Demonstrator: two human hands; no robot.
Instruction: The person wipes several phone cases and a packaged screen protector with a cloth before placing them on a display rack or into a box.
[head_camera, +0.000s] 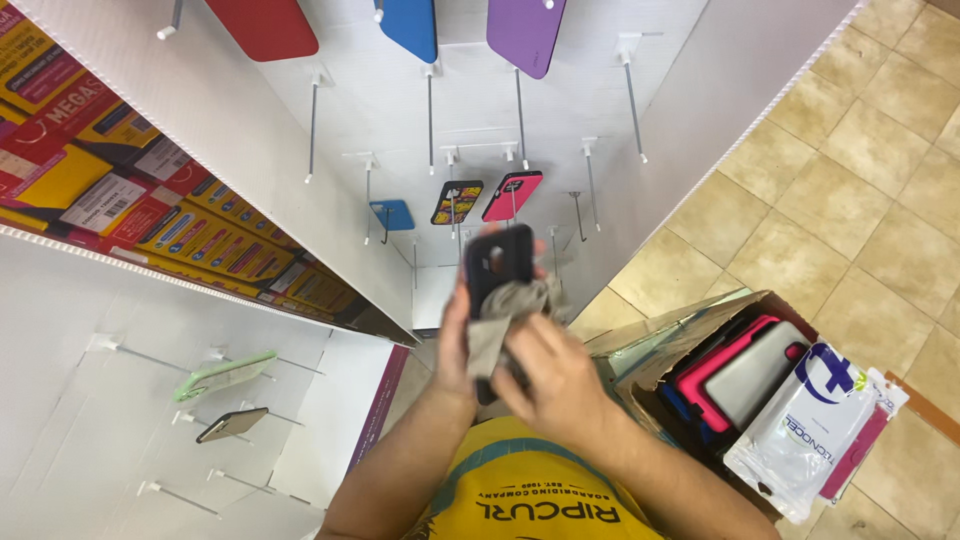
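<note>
- White display wall (560, 90) with rows of thin metal pegs: a few flat phone cases hang on it, red, blue and purple near the top, and a small blue one, a patterned one and a pink one (512, 194) lower down, just above the hands.
- Open brown cardboard box (655, 355) beside the right forearm, over the tan tiled floor (860, 200); it holds more cases in pink, grey and blue, and clear plastic packets.
- Black phone case (497, 262), held up in front of the pegs with its back towards the camera; the step in hand looks like wiping it clean.
- Left hand (455, 340): fingers curled shut around the case's left edge, gripping it upright.
- Right hand (555, 375): fingers closed on a crumpled grey cloth (505, 310), pressing it against the lower half of the case.
- By my judgement, the next move calls for a steady grip while the cloth rubs across the surface.
</note>
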